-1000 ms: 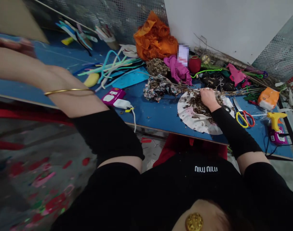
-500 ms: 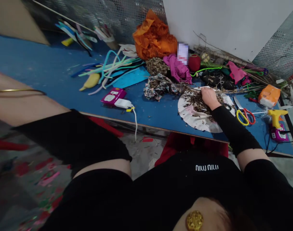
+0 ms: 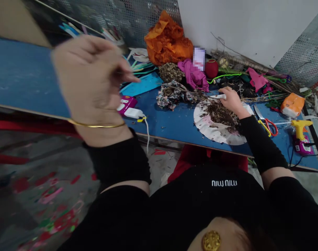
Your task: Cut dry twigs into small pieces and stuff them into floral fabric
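Note:
My left hand (image 3: 88, 73), smeared by motion, is raised high over the table's left half. Its fingers are loosely bent, with a gap between them and the thumb, and nothing shows in it. Below its fingertips lie a blue sheet (image 3: 145, 83) and a purple-and-white device (image 3: 127, 103) with a white plug and cord. My right hand (image 3: 231, 100) is closed on a slim white tool (image 3: 218, 97), its exact kind unclear. That hand is at the far edge of a round white piece (image 3: 201, 123) strewn with dry brown plant bits (image 3: 221, 115).
Scissors (image 3: 271, 126) and a yellow glue gun (image 3: 300, 126) lie at right. Behind are orange crumpled paper (image 3: 166, 38), magenta cloth (image 3: 194, 75), a red ball (image 3: 211, 68) and dry twigs (image 3: 253, 62). The blue table's (image 3: 172, 129) front edge runs before my body.
My left hand has swung in from the far left, over the table. My right hand has lifted off the plant bits slightly, and the white tool now shows in it.

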`<state>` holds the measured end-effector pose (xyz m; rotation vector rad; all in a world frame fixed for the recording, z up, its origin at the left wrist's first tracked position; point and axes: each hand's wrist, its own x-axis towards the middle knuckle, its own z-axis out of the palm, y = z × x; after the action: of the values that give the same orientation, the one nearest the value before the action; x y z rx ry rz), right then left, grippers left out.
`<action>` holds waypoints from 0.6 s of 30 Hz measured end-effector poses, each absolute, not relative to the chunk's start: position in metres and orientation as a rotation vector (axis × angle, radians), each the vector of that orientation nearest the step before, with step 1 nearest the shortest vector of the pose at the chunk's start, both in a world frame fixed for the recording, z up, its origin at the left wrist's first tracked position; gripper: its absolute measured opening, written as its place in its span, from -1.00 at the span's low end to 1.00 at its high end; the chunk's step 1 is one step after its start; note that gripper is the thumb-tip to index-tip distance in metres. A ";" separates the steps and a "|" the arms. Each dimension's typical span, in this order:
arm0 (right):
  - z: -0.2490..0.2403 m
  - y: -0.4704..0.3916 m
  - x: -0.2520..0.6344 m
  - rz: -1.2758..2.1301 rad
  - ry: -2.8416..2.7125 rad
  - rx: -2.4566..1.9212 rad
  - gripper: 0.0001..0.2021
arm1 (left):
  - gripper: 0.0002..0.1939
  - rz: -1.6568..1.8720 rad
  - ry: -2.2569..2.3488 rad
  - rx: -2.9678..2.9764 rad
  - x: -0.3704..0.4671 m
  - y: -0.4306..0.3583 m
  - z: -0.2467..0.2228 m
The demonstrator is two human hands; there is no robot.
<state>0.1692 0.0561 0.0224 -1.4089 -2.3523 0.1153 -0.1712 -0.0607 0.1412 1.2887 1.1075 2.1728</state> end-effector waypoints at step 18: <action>0.063 -0.074 0.197 0.991 -1.615 -0.854 -0.65 | -0.73 1.227 0.740 1.369 0.031 -0.065 0.103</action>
<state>0.1973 -0.0740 0.0626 -0.8538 -1.6153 0.9908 0.0312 -0.0646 0.1030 1.3694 0.7403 1.2266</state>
